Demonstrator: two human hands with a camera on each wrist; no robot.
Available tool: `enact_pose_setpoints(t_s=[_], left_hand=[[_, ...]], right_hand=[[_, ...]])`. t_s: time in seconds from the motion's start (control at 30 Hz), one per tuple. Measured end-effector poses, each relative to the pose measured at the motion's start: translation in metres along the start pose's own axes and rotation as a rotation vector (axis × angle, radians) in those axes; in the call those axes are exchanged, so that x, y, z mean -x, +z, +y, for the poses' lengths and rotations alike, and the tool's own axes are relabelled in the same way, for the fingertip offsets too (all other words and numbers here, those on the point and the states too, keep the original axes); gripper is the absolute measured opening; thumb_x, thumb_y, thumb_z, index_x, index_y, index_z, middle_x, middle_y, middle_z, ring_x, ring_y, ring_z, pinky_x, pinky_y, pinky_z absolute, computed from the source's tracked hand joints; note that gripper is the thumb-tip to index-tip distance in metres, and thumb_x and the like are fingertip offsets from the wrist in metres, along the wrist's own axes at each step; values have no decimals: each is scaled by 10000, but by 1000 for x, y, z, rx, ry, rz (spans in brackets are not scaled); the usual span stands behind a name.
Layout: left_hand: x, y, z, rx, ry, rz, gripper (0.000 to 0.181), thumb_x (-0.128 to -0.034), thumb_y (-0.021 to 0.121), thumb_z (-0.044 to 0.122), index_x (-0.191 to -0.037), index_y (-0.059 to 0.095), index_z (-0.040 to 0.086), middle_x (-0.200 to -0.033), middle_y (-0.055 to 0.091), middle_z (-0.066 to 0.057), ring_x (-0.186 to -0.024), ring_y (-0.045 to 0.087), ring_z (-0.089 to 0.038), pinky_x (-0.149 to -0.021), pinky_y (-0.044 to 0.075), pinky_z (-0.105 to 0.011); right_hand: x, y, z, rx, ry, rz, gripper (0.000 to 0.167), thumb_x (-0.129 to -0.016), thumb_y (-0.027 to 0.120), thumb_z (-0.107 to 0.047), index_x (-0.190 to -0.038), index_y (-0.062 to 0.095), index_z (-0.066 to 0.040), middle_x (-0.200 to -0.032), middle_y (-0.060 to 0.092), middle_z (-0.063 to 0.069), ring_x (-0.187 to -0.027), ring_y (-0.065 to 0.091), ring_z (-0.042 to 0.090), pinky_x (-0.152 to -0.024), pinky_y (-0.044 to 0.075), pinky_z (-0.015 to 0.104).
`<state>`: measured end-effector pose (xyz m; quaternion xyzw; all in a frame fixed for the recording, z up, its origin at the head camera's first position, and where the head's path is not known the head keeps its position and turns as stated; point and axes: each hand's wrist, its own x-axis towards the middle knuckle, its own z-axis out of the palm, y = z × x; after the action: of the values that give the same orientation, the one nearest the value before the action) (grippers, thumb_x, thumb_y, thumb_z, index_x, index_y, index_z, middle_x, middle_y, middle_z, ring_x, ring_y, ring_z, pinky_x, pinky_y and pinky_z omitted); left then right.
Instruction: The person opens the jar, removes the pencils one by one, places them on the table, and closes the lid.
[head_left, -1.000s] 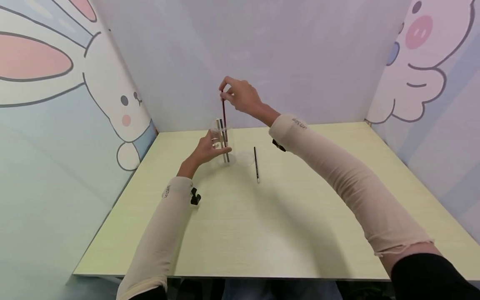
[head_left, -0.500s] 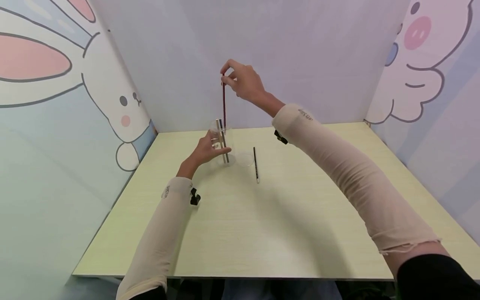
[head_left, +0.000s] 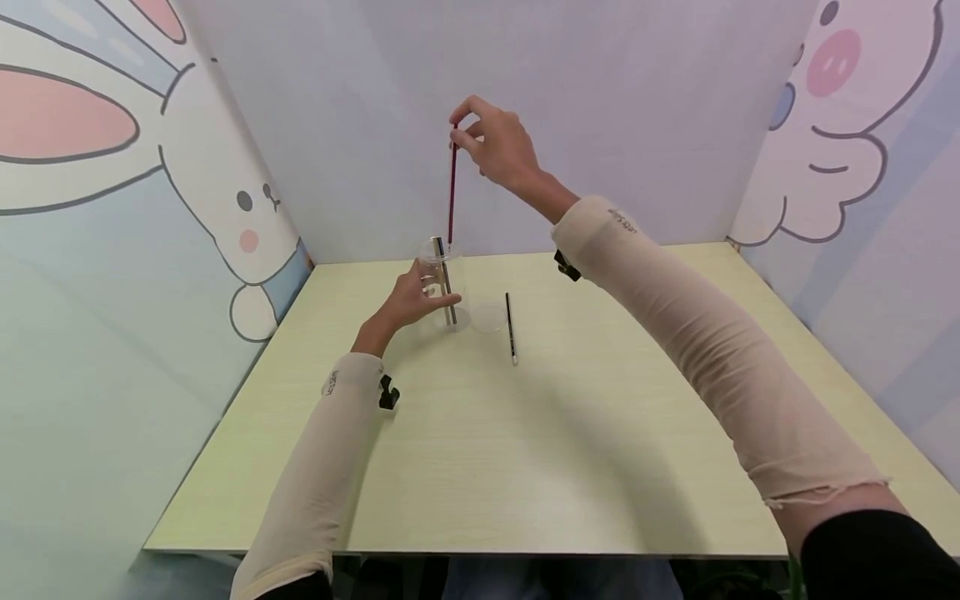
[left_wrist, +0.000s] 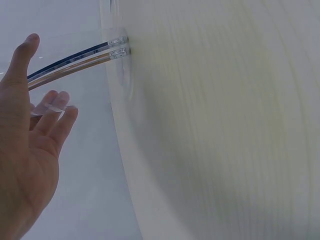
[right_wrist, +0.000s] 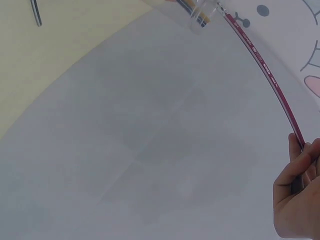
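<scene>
In the head view my right hand (head_left: 501, 148) pinches the top of a dark red pencil (head_left: 452, 187), which hangs upright with its lower end at the rim of a clear cup (head_left: 459, 279). My left hand (head_left: 408, 300) curls round the cup's left side, thumb across the front. Two pencils (head_left: 447, 287) lean inside the cup, one dark and one yellowish in the left wrist view (left_wrist: 75, 62). In the right wrist view the red pencil (right_wrist: 265, 70) runs from the fingertips to the cup's mouth (right_wrist: 202, 15).
A black pencil (head_left: 512, 329) lies on the pale table (head_left: 480, 467), to the right of the cup. Between them is a clear round disc (head_left: 489, 317). Behind the table stands a plain wall (head_left: 600, 108), with cartoon-printed panels on both sides.
My right hand has risen and shifted slightly right, drawing the red pencil up from inside the cup to its rim. My left hand stays at the cup.
</scene>
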<state>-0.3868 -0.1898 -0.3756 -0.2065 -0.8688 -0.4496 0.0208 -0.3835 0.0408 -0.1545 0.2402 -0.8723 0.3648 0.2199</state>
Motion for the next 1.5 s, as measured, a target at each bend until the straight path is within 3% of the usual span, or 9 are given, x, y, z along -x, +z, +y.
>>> enact_pose_setpoints(t_s=[0.3,0.5,0.77,1.5], left_hand=[[2,-1,1,-7,-4,-6,841,-881,862,300,-1498,334,79,-1493,496,-209,-1421,493,-384,-1133,467,-517],[2,-2,3,-2,-2,-2,819,-879,865,295,-1472,351,60,-1486,505,-218,-1417,495,-394,-1126,473,-516],[5,-4,4,-16,-4,0,813,-882,862,287,-1469,345,66,-1488,505,-228,-1415,497,-398,-1118,480,-518],[5,-3,2,4,11,12,799,-875,869,294,-1453,368,65,-1474,516,-219,-1401,514,-393,-1119,478,-524]], right_hand=[[1,-3,3,-32,-5,72,301,-1072,586,-348,-1341,641,-226,-1202,761,-37,-782,679,159,-637,511,261],[5,-4,11,-22,16,70,299,-1072,590,-334,-1340,656,-220,-1216,756,-34,-848,706,134,-663,538,253],[21,8,44,9,56,29,304,-1083,576,-323,-1353,650,-205,-1215,754,8,-747,674,193,-632,527,266],[80,48,128,50,121,-85,299,-1077,594,-325,-1306,674,-152,-1166,764,90,-754,728,268,-549,513,317]])
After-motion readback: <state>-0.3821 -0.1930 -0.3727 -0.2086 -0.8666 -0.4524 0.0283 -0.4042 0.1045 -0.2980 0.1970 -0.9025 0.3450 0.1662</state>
